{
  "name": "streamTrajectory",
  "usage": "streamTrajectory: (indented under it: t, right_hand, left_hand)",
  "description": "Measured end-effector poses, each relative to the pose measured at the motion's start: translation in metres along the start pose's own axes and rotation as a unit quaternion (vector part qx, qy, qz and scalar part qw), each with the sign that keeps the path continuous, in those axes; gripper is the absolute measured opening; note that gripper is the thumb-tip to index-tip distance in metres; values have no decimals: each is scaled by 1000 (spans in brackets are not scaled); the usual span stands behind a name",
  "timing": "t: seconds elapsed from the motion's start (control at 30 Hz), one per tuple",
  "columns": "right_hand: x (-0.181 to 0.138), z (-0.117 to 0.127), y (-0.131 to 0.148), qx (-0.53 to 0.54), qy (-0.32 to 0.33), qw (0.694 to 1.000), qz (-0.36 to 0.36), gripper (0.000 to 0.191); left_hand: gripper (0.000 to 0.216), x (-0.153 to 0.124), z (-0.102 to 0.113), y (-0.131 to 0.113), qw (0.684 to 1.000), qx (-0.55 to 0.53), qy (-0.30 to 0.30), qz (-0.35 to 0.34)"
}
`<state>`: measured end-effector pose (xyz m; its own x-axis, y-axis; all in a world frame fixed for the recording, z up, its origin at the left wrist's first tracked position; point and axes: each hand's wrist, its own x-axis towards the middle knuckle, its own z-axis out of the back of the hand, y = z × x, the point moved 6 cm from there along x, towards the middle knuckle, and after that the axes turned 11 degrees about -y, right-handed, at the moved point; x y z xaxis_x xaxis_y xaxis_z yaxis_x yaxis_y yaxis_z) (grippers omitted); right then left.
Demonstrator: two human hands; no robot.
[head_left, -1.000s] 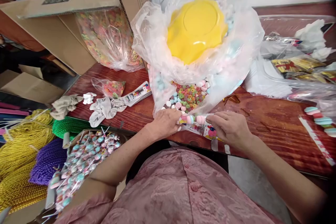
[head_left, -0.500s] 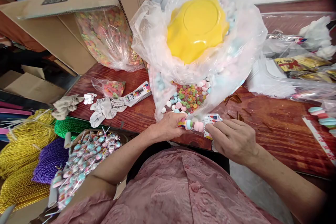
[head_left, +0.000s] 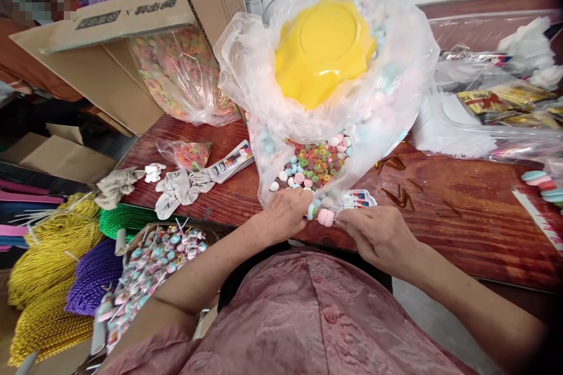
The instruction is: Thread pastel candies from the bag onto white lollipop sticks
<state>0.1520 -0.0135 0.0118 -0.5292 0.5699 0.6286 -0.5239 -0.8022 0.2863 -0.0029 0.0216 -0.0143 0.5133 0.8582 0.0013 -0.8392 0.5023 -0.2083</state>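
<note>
Now the left hand [head_left: 284, 211] curls round one end of a short row of sweets [head_left: 324, 217], while the right hand [head_left: 382, 237] has thumb and forefinger together at the other end; what they pinch is too small to tell. The row is on the body side of the yellow dish [head_left: 323, 50]. Over the last second the right hand has drawn closer to the left, and fewer sweets show between them, so less of the row seems free. A printed sleeve [head_left: 359, 199] that showed below the row now shows beyond it, just past the right fingertips.

Between the row and the yellow dish lies a heap of loose sweets [head_left: 321, 161]. The clear plastic bag [head_left: 404, 82] around the dish slumps towards the left fingers, and its slack film could catch them. Right of the dish, nearer the body, gold ties [head_left: 402, 196] are scattered; farther right is a clear tray [head_left: 523, 140]. Left of the dish are cloth gloves [head_left: 176, 192], a stack of printed cards [head_left: 231, 161] and a cardboard box [head_left: 127, 9].
</note>
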Motion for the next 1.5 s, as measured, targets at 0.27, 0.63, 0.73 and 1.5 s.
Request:
streamTrajectory:
  t: [0.27,0.63,0.73,1.5]
  right_hand:
    - [2,14,22,-61,-25,995,74,24]
    - [-8,-27,-5,27,56,994,-90,26]
    - [-8,-38,-2,100,41,982,-153,25]
    - [-23,-11,-2,62,-199,957,-202,18]
  left_hand:
    - [10,7,5,2,999,-18,-1,40]
    - [19,0,-4,-17,998,61,18,-8]
    - [18,3,-8,-20,997,63,30,-24]
    - [55,31,35,-8,671,-690,-220,162]
